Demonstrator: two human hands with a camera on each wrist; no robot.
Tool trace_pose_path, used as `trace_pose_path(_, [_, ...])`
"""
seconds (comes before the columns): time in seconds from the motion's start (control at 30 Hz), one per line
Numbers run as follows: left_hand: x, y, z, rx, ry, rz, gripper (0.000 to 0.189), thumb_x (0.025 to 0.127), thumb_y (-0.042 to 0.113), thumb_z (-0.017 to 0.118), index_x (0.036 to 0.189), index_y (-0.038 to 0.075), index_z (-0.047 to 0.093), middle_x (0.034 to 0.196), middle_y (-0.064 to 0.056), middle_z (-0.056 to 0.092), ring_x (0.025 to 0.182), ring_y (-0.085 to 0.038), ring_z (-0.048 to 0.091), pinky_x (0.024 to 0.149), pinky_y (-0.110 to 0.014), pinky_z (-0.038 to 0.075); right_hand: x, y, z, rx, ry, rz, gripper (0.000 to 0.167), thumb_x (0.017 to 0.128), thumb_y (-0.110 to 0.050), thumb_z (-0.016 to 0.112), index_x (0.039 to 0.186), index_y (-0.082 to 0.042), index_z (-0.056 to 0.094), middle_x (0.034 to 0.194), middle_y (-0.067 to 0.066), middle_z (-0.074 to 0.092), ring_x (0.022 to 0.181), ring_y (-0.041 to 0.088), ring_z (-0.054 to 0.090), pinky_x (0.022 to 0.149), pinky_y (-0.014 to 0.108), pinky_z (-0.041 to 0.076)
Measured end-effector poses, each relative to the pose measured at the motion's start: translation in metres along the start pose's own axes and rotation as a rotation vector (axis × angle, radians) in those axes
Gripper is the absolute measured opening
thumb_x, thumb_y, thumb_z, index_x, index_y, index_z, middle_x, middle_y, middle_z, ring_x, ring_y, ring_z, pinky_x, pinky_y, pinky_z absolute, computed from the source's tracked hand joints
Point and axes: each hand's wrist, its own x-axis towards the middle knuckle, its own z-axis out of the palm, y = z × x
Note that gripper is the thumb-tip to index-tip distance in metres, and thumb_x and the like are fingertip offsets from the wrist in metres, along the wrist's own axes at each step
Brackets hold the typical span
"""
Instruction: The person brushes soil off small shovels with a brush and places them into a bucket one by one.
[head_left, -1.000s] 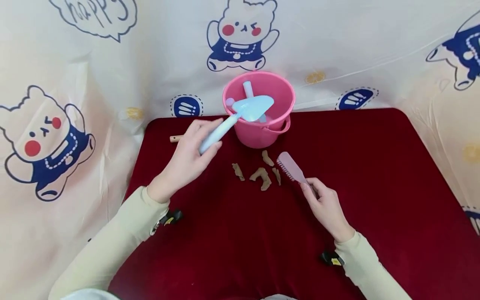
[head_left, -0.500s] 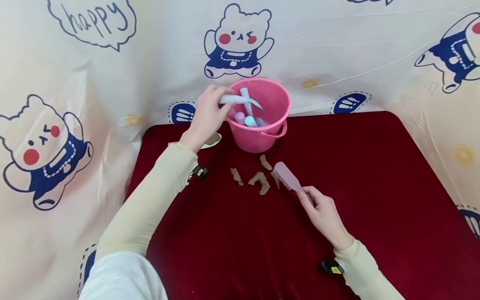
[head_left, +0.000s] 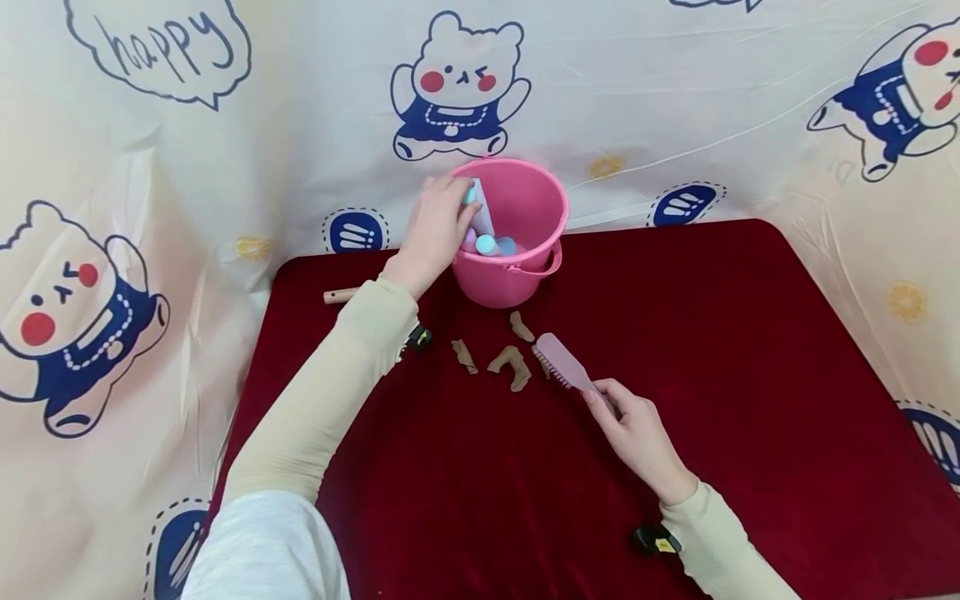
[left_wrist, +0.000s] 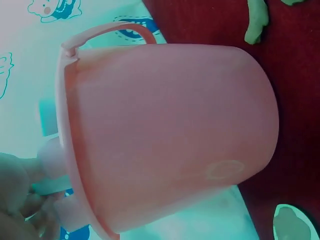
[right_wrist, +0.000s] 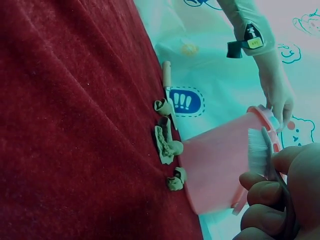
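Observation:
At the back of the table stands a pink bucket [head_left: 498, 279]. Over its left rim my left hand [head_left: 435, 229] reaches in, fingertips pinching the end of the light blue toy shovel's handle [head_left: 470, 196]; the blade is hidden inside. In the left wrist view, fingers [left_wrist: 30, 215] curl close by the bucket rim. My right hand [head_left: 637, 429] grips a pink brush [head_left: 562, 360], bristles facing left, above the table. Beside and under the brush head lie several brown crumpled pieces [head_left: 512, 367], in front of the bucket.
More pastel handles [head_left: 487, 244] stick up in the bucket. A wooden-handled trowel [head_left: 341, 296] lies left of it, partly behind my left arm; its metal blade [right_wrist: 172, 111] shows in the right wrist view. A printed cloth [head_left: 300, 125] walls the red table [head_left: 712, 333].
My left hand has carried the light blue shovel from left of the bucket over its rim and lowered it in. My right hand with the brush has moved slightly left and down.

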Motion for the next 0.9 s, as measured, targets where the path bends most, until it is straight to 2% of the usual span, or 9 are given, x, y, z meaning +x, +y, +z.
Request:
trace_pose_path(0.1, [-0.003, -0.006, -0.001, 0.005, -0.033, -0.077, 0.040, 0.104, 0.029, 0.066, 0.138, 0.008, 0.066, 0.134, -0.011, 0.067, 0.118, -0.031, 0.048, 0.102, -0.048, 0.036, -0.002, -0.001, 0.000, 0.003, -0.011, 0.005, 0.011, 0.106, -0.018, 0.063, 0.106, -0.011, 0.071, 0.066, -0.013, 0.042, 0.055, 0.002, 0.036, 0.052, 0.022, 0.035])
trace_pose_path(0.17, [-0.006, -0.010, -0.004, -0.102, -0.041, -0.151, 0.039, 0.102, 0.029, 0.069, 0.137, 0.011, 0.068, 0.132, -0.009, 0.069, 0.117, -0.028, 0.051, 0.103, -0.043, 0.039, -0.003, -0.001, -0.001, 0.006, -0.019, 0.005, 0.012, 0.106, -0.019, 0.063, 0.107, -0.010, 0.071, 0.066, -0.013, 0.043, 0.055, 0.002, 0.036, 0.052, 0.022, 0.036])
trace_pose_path(0.23, [-0.010, -0.014, -0.008, -0.219, -0.016, -0.202, 0.036, 0.102, 0.025, 0.070, 0.135, 0.011, 0.070, 0.129, -0.007, 0.070, 0.115, -0.024, 0.053, 0.100, -0.037, 0.046, -0.004, -0.001, -0.001, 0.007, -0.022, -0.001, 0.012, 0.106, -0.019, 0.063, 0.107, -0.010, 0.071, 0.066, -0.013, 0.045, 0.055, 0.002, 0.037, 0.051, 0.022, 0.037])
trace_pose_path(0.33, [-0.015, -0.018, -0.015, -0.321, 0.046, -0.198, 0.029, 0.102, 0.017, 0.068, 0.130, 0.009, 0.073, 0.121, -0.008, 0.073, 0.104, -0.023, 0.058, 0.082, -0.032, 0.055, -0.001, -0.001, -0.001, 0.010, -0.014, -0.010, 0.012, 0.106, -0.018, 0.063, 0.107, -0.011, 0.071, 0.067, -0.013, 0.047, 0.056, 0.002, 0.038, 0.052, 0.022, 0.037])
trace_pose_path(0.4, [-0.018, -0.020, -0.018, -0.314, 0.067, -0.177, 0.028, 0.103, 0.016, 0.066, 0.128, 0.009, 0.073, 0.118, -0.008, 0.073, 0.102, -0.022, 0.056, 0.078, -0.030, 0.052, 0.000, -0.001, -0.001, 0.014, -0.006, -0.019, 0.011, 0.106, -0.017, 0.063, 0.107, -0.010, 0.071, 0.068, -0.012, 0.049, 0.056, 0.002, 0.039, 0.053, 0.022, 0.038])
trace_pose_path(0.5, [-0.023, -0.025, -0.018, -0.328, 0.086, -0.163, 0.027, 0.103, 0.016, 0.065, 0.127, 0.008, 0.073, 0.119, -0.009, 0.071, 0.099, -0.023, 0.057, 0.080, -0.030, 0.051, 0.001, 0.000, -0.001, 0.019, -0.007, -0.021, 0.011, 0.106, -0.016, 0.063, 0.106, -0.010, 0.071, 0.068, -0.012, 0.049, 0.056, 0.002, 0.040, 0.053, 0.022, 0.039])
trace_pose_path(0.6, [-0.030, -0.032, -0.016, -0.348, 0.153, -0.148, 0.026, 0.103, 0.016, 0.066, 0.125, 0.006, 0.074, 0.118, -0.010, 0.070, 0.098, -0.023, 0.058, 0.088, -0.030, 0.050, 0.002, -0.001, 0.000, 0.018, -0.017, -0.022, 0.011, 0.106, -0.017, 0.063, 0.106, -0.010, 0.071, 0.068, -0.012, 0.047, 0.056, 0.002, 0.039, 0.054, 0.022, 0.039])
trace_pose_path(0.73, [-0.046, -0.042, -0.015, -0.374, 0.235, -0.117, 0.026, 0.102, 0.016, 0.066, 0.124, 0.005, 0.073, 0.115, -0.011, 0.072, 0.093, -0.022, 0.064, 0.086, -0.027, 0.052, 0.005, -0.002, 0.001, 0.012, -0.022, -0.019, 0.012, 0.106, -0.019, 0.063, 0.107, -0.011, 0.071, 0.066, -0.013, 0.045, 0.056, 0.002, 0.038, 0.055, 0.022, 0.038])
trace_pose_path(0.9, [-0.080, -0.059, -0.011, -0.361, 0.191, -0.110, 0.024, 0.103, 0.015, 0.065, 0.124, 0.006, 0.071, 0.111, -0.011, 0.072, 0.092, -0.022, 0.066, 0.081, -0.021, 0.050, 0.007, -0.003, 0.007, 0.025, -0.040, -0.027, 0.013, 0.106, -0.019, 0.062, 0.106, -0.010, 0.071, 0.067, -0.012, 0.046, 0.056, 0.002, 0.039, 0.054, 0.023, 0.039])
